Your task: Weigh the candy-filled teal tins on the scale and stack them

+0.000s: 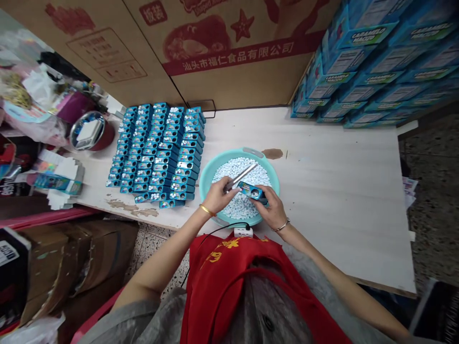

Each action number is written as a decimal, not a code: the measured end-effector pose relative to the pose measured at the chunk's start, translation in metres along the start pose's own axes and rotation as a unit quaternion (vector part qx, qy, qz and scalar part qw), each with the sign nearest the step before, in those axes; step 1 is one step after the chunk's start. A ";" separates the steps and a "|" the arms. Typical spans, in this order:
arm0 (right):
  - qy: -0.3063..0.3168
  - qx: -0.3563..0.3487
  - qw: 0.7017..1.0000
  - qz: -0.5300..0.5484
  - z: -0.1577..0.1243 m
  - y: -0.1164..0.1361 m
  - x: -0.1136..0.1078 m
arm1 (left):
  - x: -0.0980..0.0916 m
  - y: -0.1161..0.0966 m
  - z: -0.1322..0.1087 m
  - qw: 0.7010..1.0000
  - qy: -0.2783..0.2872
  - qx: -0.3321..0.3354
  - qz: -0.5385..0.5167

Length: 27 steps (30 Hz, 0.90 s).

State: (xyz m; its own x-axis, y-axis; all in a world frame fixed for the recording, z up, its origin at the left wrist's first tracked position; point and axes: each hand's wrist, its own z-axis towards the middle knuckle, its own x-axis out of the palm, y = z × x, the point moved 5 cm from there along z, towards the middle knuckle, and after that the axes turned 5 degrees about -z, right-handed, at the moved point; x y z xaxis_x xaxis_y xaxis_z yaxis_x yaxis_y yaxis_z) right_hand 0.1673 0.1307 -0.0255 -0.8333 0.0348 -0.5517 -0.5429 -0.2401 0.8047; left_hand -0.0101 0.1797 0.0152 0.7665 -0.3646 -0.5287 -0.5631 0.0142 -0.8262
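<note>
My left hand (216, 195) is closed around a long, narrow silver metal tool (245, 175). Its far end points up and right over the white candies, and its exact kind is unclear. In my right hand (273, 208) is a small blue box (250, 190) with a round hole in its top, gripped between thumb and fingers. The left fingertips come close to the box; I cannot tell if they touch it. Both hands are above a turquoise basin (204, 184) filled with small white candies (241, 209).
Rows of small blue boxes (154, 153), many with white candies on top, stand to the left. Blue cartons (344, 79) are stacked at the back right, beside large cardboard boxes (229, 91). A power strip (243, 232) sits at the near table edge. A metal bowl (91, 131) stands far left.
</note>
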 end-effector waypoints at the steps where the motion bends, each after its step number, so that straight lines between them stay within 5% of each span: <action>1: 0.007 -0.002 1.000 0.002 0.000 0.002 0.002 | 0.010 0.003 0.001 1.000 0.001 0.007 -0.015; 8: 0.032 -0.006 0.999 0.015 -0.009 0.000 0.012 | 0.050 0.009 0.003 0.978 0.036 -0.047 -0.199; 13: 0.022 0.009 0.999 0.037 -0.013 -0.001 0.012 | 0.052 -0.005 -0.001 0.967 0.112 -0.001 -0.229; 19: -0.006 0.049 0.996 0.078 -0.018 0.017 -0.007 | 0.019 0.042 0.003 0.996 -0.058 -0.071 -0.006; 23: -0.020 0.076 0.992 0.097 -0.024 0.013 -0.013 | 0.028 0.075 0.002 0.995 -0.018 -0.087 0.052; 27: -0.028 0.098 0.988 0.115 -0.027 0.005 -0.011 | 0.044 0.084 -0.007 0.992 0.016 -0.078 0.094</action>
State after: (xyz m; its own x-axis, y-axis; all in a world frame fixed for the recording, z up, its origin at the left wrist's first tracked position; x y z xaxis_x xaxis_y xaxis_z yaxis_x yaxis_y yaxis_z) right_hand 0.1763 0.1026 -0.0213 -0.9385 0.0567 -0.3406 -0.3435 -0.0551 0.9375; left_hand -0.0260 0.1582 -0.0756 0.6349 -0.3985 -0.6619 -0.7379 -0.0590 -0.6723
